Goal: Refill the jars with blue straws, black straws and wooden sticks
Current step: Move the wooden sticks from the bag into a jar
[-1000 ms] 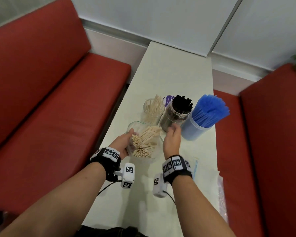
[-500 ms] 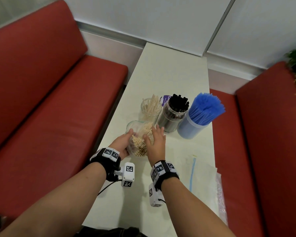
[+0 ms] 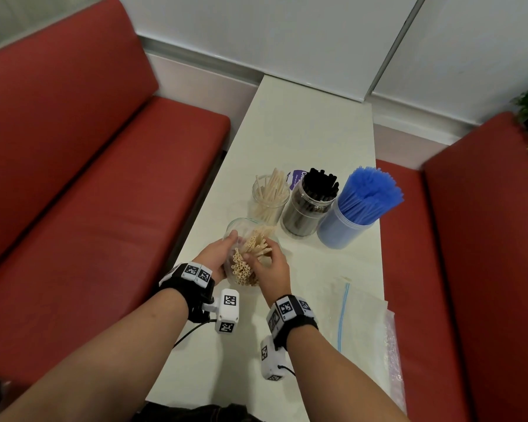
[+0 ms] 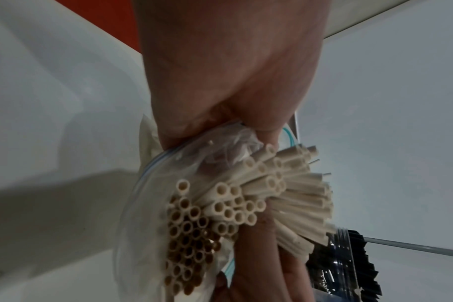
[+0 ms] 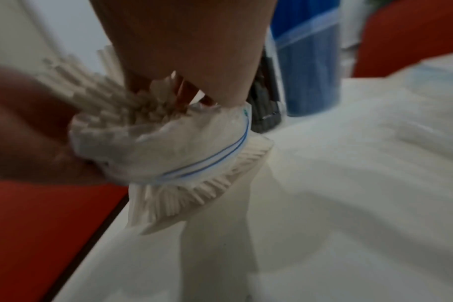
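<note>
A clear zip bag (image 3: 237, 236) of pale wooden sticks (image 3: 247, 261) stands at the table's left edge. My left hand (image 3: 216, 257) grips the bag's left side, its rim bunched under the thumb (image 4: 261, 120). My right hand (image 3: 269, 264) reaches into the bag's mouth (image 5: 184, 143) and curls its fingers round a fanned bundle of sticks (image 4: 245, 200). Behind stand three jars: one part-filled with wooden sticks (image 3: 270, 197), one of black straws (image 3: 310, 205) and one of blue straws (image 3: 354, 208).
Flat empty zip bags (image 3: 358, 315) lie on the white table (image 3: 305, 132) to the right of my right wrist. Red bench seats (image 3: 89, 193) flank the table on both sides. A purple-labelled lid (image 3: 297, 178) lies behind the jars.
My right hand has moved left from beside the black straw jar to the bag and taken hold of the sticks. The left hand has kept its hold on the bag.
</note>
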Demonstrator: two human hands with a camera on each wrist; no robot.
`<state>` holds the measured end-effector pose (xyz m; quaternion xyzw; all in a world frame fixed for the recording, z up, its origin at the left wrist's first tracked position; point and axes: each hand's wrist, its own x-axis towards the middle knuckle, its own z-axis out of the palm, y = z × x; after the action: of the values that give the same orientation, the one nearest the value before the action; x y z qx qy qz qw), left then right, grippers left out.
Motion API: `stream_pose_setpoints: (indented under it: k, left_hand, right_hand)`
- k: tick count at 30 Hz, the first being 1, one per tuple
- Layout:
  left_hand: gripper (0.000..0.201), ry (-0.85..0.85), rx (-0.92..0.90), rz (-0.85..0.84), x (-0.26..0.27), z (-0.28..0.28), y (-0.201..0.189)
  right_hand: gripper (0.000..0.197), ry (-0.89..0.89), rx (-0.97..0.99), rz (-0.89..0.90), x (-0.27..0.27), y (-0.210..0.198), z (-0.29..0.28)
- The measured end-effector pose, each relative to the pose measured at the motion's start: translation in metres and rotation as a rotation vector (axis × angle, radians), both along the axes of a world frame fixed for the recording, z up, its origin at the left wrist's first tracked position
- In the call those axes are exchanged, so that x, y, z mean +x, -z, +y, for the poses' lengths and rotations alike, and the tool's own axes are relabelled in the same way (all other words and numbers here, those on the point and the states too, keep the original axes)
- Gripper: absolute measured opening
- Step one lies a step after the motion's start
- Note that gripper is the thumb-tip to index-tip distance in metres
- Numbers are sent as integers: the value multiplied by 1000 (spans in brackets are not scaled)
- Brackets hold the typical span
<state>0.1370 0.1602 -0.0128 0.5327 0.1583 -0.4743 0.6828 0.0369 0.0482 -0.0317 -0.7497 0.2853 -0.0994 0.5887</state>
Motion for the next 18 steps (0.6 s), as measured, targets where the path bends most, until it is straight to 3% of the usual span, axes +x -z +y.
stream_pose_setpoints:
  k: [2,6,11,18]
  left_hand:
    - [51,-6,0,8,-1,1,1]
    - [51,-32,-46,41,-1,2,3]
    - [53,-12,-11,-7,3,0,7]
    - [41,12,15,-9,9,3,18]
  right_hand:
    - [39,2,172,-39,0,1,-2]
    - [9,-9,43,-33,3,-3,-5]
    - [20,46,42,-91,8,-13,-7]
    - [12,125,-20,-154,10,-27,-12]
